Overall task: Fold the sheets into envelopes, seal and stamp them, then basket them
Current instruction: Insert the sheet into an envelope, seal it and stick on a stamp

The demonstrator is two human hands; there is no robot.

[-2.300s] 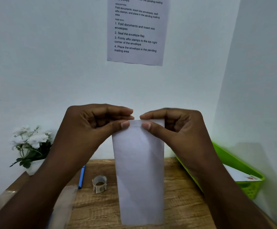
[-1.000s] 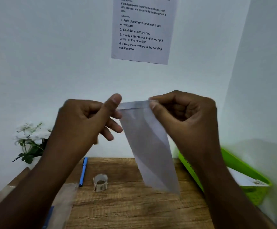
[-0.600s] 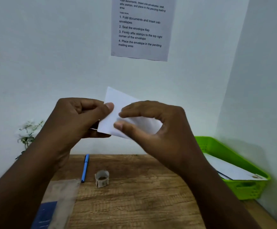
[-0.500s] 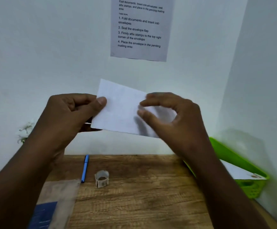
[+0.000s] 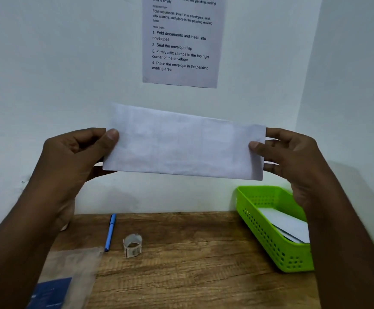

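Envelope held lengthwise in the air above the wooden desk, in front of the white wall, long axis roughly level with the left end slightly higher. Left hand raised at the left short edge, thumb laid on the near face, fingers curled behind, pinching that end. Right hand raised at the right short edge, thumb on the near face, fingers curled behind, pinching likewise. Hands well apart, one at each end, forearms reaching up from the lower corners. Green basket at the right of the desk, below the right hand, with white paper inside. Blue pen and small stamp roll near the back of the desk; clear packet with blue insert at lower left. Printed instruction sheet on the wall above. Compared with half a second ago: right hand shifted from the middle of the near face out to the right end; envelope now spread in full view and less tilted; left grip unchanged at the left edge.
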